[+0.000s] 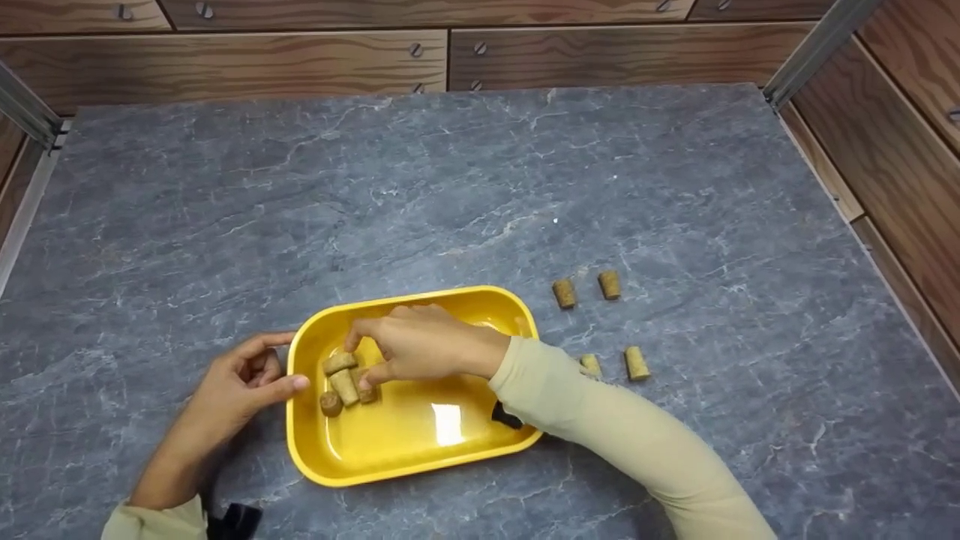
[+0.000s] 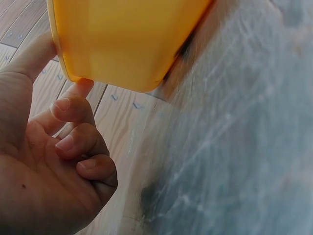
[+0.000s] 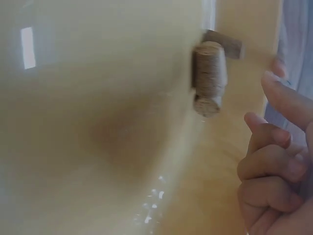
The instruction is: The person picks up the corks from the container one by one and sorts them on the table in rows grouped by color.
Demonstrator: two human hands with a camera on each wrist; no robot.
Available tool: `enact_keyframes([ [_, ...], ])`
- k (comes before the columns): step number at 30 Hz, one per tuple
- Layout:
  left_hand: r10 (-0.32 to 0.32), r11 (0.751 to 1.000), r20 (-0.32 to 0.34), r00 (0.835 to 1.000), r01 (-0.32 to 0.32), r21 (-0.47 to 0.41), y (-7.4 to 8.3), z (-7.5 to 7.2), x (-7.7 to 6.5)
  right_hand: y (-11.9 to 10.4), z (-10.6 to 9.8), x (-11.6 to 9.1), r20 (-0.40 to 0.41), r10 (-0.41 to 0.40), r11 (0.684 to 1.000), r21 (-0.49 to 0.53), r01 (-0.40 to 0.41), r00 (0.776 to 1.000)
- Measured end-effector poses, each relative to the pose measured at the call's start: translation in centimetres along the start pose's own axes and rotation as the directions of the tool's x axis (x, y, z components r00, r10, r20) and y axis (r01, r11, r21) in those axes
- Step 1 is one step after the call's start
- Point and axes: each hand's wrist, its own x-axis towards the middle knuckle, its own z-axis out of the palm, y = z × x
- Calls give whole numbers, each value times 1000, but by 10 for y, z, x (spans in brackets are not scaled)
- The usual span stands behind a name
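A yellow tray point(image 1: 420, 465) stands on the table, and my left hand point(image 1: 232, 390) holds its left rim, thumb over the edge and index finger against the outside. In the left wrist view the other fingers of that hand curl beside the tray wall. Inside, at the tray's left end, several corks point(image 1: 345, 387) lie bunched together. Over them is my right hand point(image 1: 420, 341), index finger and thumb apart. The right wrist view shows no cork between those fingers, with the cork cluster point(image 3: 209, 73) beside them.
Right of the tray lie two darker corks point(image 1: 610, 285) and a pale cork point(image 1: 636, 363). Another pale cork point(image 1: 591, 365) is partly covered by the right sleeve point(image 1: 600, 412). Wood-patterned panels point(image 1: 225, 64) border the grey marbled table point(image 1: 420, 195).
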Motion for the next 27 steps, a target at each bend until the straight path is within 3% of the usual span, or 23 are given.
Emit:
enact_keyframes([
  [9, 3, 1000, 0, 1000, -3, 8, 0, -1, 0, 0, 10, 6, 59, 51, 996, -72, -47, 997],
  [27, -12, 1000, 2, 1000, 12, 3, 1, -1, -1, 0, 17, 6, 61, 27, 994, -108, -20, 998],
])
